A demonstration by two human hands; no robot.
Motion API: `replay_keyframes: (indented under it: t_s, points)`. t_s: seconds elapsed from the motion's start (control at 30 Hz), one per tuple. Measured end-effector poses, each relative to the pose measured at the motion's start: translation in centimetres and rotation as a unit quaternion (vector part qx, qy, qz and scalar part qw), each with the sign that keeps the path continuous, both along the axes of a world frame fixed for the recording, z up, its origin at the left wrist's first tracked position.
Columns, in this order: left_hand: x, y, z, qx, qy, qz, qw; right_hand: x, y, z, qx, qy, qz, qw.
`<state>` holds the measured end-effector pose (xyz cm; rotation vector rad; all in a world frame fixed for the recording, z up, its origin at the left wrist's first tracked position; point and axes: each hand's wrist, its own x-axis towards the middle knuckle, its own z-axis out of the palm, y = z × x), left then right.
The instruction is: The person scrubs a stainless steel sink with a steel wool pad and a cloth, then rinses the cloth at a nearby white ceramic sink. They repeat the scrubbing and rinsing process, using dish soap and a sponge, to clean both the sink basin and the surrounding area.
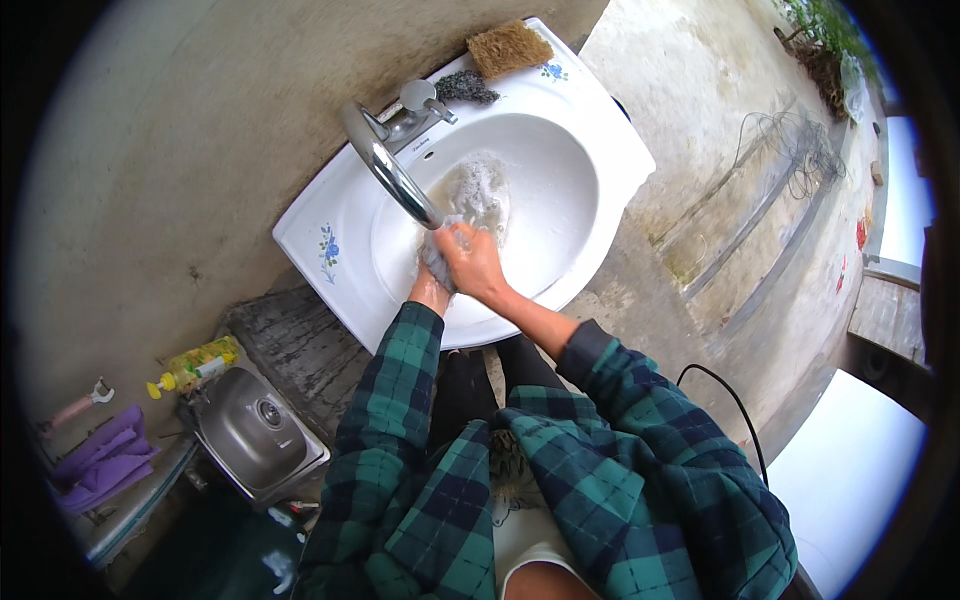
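Note:
Over the white ceramic washbasin (555, 262) my two hands meet beneath the end of a curved chrome faucet (390, 176). My right hand (474, 259) is closed around a wet, grey item (437, 262), apparently a cloth. Below it, my left hand (430, 289) shows mainly its wet wrist; the grey item and my right hand hide its fingers. Foamy water (480, 191) lies in the bowl just beyond my hands.
A brown fibre scouring pad (511, 49) and a dark mesh scourer (466, 87) rest on the basin's back ledge. At lower left are a small steel sink (251, 435), a yellow bottle (196, 365) and purple cloth (105, 465). Tangled wire (806, 154) lies at right.

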<state>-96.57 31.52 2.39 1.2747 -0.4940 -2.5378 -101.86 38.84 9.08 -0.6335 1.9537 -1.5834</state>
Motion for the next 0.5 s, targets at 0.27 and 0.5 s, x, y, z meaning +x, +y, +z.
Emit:
replay_keyframes:
  t_s: [0.27,0.5]
  points:
    - [0.2,0.9,2.7,-0.04,-0.084,-0.079,0.993,-9.2,0.6,-11.1,0.223,0.323,0.109,0.913]
    - [3.0,-0.2,0.4,0.044,-0.144,-0.049,0.987,-6.2,1.8,-12.8,0.299,0.371,0.156,0.866]
